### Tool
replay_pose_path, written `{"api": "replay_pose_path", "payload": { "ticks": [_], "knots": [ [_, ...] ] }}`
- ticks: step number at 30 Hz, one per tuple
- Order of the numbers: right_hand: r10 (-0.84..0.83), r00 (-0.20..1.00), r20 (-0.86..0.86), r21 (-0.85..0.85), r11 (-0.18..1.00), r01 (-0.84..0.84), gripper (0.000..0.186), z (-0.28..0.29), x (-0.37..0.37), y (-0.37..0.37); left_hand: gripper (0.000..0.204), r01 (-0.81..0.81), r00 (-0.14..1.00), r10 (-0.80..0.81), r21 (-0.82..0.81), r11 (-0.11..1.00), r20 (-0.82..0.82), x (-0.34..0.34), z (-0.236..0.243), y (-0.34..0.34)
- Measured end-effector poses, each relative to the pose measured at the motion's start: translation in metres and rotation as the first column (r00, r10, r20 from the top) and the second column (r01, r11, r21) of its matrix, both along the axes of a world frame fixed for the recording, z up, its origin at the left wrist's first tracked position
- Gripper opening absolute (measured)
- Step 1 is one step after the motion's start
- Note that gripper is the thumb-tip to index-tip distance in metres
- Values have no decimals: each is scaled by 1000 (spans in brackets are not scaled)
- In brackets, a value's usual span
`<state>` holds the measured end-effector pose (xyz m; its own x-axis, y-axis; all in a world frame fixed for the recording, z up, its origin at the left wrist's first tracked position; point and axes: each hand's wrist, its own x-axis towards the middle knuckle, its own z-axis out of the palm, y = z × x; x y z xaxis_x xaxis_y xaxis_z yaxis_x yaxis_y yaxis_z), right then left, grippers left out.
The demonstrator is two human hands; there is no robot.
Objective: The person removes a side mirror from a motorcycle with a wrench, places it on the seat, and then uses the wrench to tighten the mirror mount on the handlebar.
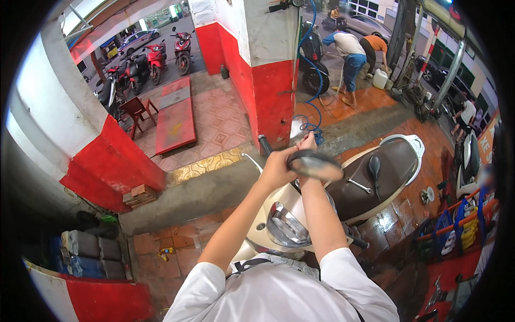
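Note:
A round-edged scooter mirror [324,166], dark-rimmed and blurred, is held above the front of a cream scooter [268,214]. My left hand [278,167] is closed on the mirror's left edge. My right hand [307,143] reaches up behind the mirror, its fingers pinched together just beyond it; the mirror hides part of this hand and whatever it pinches. On the scooter's brown seat [348,199] lie a second black mirror [375,167] with its stem and a silver wrench [358,185]. Under my forearms is the headlight [287,224], and a handlebar grip [264,145] sticks out beyond my left hand.
A red and white pillar [273,102] stands just ahead. Behind it lies a coiled blue hose [311,126], near two bending people [348,51]. A red ramp board [174,115] and chair [138,112] are at left. Tools hang on a red rack [437,292] at lower right.

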<state>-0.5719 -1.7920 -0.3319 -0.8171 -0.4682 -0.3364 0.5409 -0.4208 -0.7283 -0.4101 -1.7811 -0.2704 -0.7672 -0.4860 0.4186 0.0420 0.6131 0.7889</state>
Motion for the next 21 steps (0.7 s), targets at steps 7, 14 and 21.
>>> {"api": "replay_pose_path", "payload": {
  "ticks": [7, 14, 21],
  "knots": [
    [10, 1000, 29, -99, 995, -7, 31, -7, 5, -7, 17, -235, 795, 400, 376, 896, -457, 51, -76, -13],
    [27, 1000, 3, -95, 995, -26, 31, -9, 5, -6, 26, -193, 890, 391, 584, 788, -234, 18, -30, -65],
    [55, 959, 277, -195, 981, 0, 33, 28, 42, -9, 35, -238, 971, 237, -29, 971, -12, 0, -18, -29]
  ]
}}
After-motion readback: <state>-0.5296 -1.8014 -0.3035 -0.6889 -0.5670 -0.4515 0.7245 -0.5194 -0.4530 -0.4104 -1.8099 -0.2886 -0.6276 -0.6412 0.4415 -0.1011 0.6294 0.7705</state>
